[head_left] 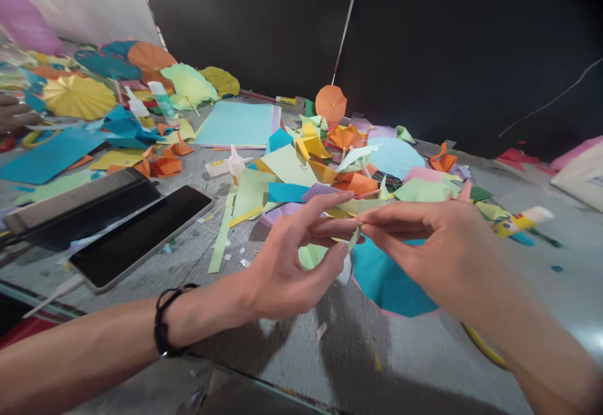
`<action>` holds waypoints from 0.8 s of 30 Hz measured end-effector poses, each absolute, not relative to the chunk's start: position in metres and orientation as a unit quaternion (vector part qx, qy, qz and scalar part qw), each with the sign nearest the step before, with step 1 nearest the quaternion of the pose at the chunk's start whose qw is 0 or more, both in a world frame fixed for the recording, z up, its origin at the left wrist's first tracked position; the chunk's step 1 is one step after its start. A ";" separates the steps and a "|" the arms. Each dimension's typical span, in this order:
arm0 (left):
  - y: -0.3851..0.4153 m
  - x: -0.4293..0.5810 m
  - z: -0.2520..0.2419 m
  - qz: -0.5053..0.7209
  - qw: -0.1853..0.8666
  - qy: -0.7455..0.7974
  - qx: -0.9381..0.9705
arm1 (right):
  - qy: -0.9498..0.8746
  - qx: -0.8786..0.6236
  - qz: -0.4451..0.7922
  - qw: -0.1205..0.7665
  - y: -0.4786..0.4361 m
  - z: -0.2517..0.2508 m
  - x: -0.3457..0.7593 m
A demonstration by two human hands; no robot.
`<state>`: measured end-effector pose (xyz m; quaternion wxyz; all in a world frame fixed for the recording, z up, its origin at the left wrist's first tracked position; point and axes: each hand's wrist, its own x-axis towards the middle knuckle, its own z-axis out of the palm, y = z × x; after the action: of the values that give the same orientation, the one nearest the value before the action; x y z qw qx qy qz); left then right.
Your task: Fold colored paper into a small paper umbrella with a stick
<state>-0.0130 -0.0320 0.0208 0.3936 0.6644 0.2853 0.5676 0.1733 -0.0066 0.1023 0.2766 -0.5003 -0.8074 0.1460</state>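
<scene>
Between my two hands, above the table, is a small strip of pale green paper (354, 239). My right hand (424, 226) pinches its upper end between thumb and fingertips. My left hand (301, 258), a dark cord bracelet on its wrist, has its thumb against the lower end, with the fingers curved behind. Part of the strip is hidden by the fingers. Below my right hand lies a blue paper disc (391, 280) with a pink edge. Just beyond the hands is a heap of cut and folded paper, with an orange folded piece (347, 137) and a light blue round piece (393, 157).
A black phone (146, 236) with a white cable lies at left, beside a dark case (89, 204). Glue bottles (235, 164) and a yellow glue stick (522, 221) lie around the heap. Paper umbrellas (79, 97) stand at the far left, near another person's hand (16, 113). A dark panel (447, 44) rises behind.
</scene>
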 end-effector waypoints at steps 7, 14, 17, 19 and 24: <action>-0.033 -0.014 0.020 0.568 0.407 0.262 0.666 | -0.807 -0.492 0.186 0.270 -0.005 0.104 0.175; -0.032 -0.016 0.023 0.546 0.455 0.257 0.655 | -0.790 -0.504 0.191 0.293 -0.003 0.101 0.176; -0.031 -0.017 0.023 0.538 0.464 0.241 0.661 | -0.788 -0.509 0.182 0.295 -0.003 0.102 0.176; -0.030 -0.018 0.023 0.531 0.462 0.229 0.672 | -0.786 -0.509 0.186 0.297 -0.004 0.102 0.176; -0.029 -0.018 0.022 0.531 0.443 0.213 0.690 | -0.796 -0.502 0.193 0.277 -0.003 0.103 0.177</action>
<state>-0.0180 -0.0288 0.0219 0.4426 0.6905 0.2126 0.5311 0.1766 -0.0026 0.1034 0.2770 -0.5017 -0.7964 0.1931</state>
